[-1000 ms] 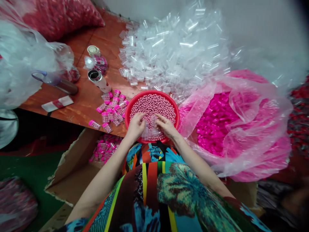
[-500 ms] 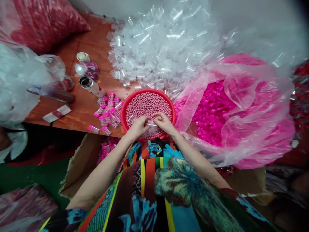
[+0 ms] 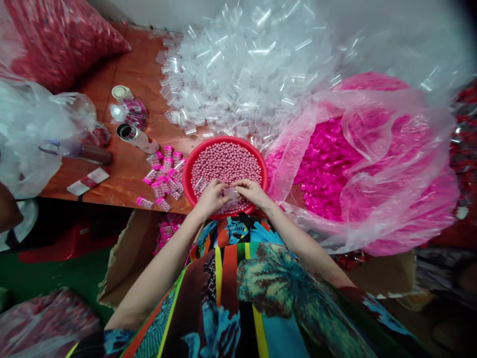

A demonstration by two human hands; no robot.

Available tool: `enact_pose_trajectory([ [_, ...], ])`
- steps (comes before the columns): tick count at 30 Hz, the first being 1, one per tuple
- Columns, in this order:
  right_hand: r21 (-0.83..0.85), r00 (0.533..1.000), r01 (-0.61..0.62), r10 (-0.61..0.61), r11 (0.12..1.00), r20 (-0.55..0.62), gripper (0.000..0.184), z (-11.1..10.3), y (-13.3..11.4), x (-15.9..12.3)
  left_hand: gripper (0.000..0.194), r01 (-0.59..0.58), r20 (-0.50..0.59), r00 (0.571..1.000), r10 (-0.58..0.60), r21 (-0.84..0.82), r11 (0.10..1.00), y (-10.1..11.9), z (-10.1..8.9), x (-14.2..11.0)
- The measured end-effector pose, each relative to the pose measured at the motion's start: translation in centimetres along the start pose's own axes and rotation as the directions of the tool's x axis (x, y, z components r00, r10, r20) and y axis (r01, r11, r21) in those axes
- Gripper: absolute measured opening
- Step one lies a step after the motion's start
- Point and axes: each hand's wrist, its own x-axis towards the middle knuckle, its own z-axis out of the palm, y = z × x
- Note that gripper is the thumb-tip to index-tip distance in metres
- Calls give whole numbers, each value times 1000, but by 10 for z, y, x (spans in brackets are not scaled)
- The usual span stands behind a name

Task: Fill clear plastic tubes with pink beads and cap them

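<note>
A red bowl [image 3: 188, 169] full of small pink beads [image 3: 229, 161] stands in front of me at the table edge. Over its near half, my left hand [image 3: 213, 198] is closed on a clear plastic tube [image 3: 231, 193]. My right hand [image 3: 253, 193] pinches at the other side of that tube, fingertips together; its exact contents are blurred. One more clear tube [image 3: 201, 185] lies on the beads left of my left hand. Beside the bowl on the left is a group of bead-filled tubes with pink caps [image 3: 160, 185].
Behind the bowl rises a heap of clear tubes [image 3: 242, 74]. To the right, an opened bag [image 3: 402, 174] holds bright pink caps [image 3: 328, 164]. A flask [image 3: 137, 138], a drink bottle [image 3: 80, 150] and a red-filled bag [image 3: 63, 44] stand left. Below sits a cardboard box [image 3: 124, 253].
My hands have come closer together around a tube. A clear tube now lies on the beads at left, where none lay a second ago. The view has shifted slightly.
</note>
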Motion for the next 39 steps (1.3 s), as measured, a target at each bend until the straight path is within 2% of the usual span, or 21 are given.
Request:
enact_pose_trajectory([
  [2,-31,1000,21,-21,999,-10,16,3,1,2,33,-36,17,999,35,43,998,3,3,2],
  [5,3,1000,28,-28,1000,-6,23,5,-2,4,21,-75,85,994,63,146,987,7,0,9],
  [8,68,999,13,-11,998,-39,33,2,-6,3,10,-42,56,998,23,363,931,4,-12,21],
  [11,60,991,34,-26,998,-132,32,-8,-7,-2,16,18,-20,1000,-9,556,831,-3,-23,38],
  [14,31,977,45,-38,998,-212,27,-19,-3,-8,22,-15,9,1000,12,573,819,-10,-18,55],
  [19,34,968,11,-2,999,-249,27,-27,6,-15,26,41,13,999,-52,440,897,-11,11,70],
  [23,34,965,17,-8,999,-264,27,-25,10,-13,14,64,4,998,-69,285,956,-14,27,70],
  [27,36,961,18,-7,999,-278,28,-25,10,-12,8,91,-122,989,-83,63,994,-23,30,59],
  [29,25,964,24,-17,999,-266,30,-25,8,-13,18,109,-203,971,-122,-77,991,-27,30,50],
  [31,12,966,32,-28,999,-256,32,-27,5,-17,29,103,-253,954,-160,-227,968,-27,29,39],
  [33,-2,966,48,-47,999,-255,34,-30,1,-25,39,90,-257,946,-199,-381,920,-24,25,29],
  [36,-17,959,98,-99,995,-267,36,-44,-6,-44,50,95,-174,954,-246,-601,794,-13,15,16],
  [39,-19,919,142,-139,990,-370,34,-76,-12,-67,42,106,-86,966,-243,-727,678,1,5,7],
])
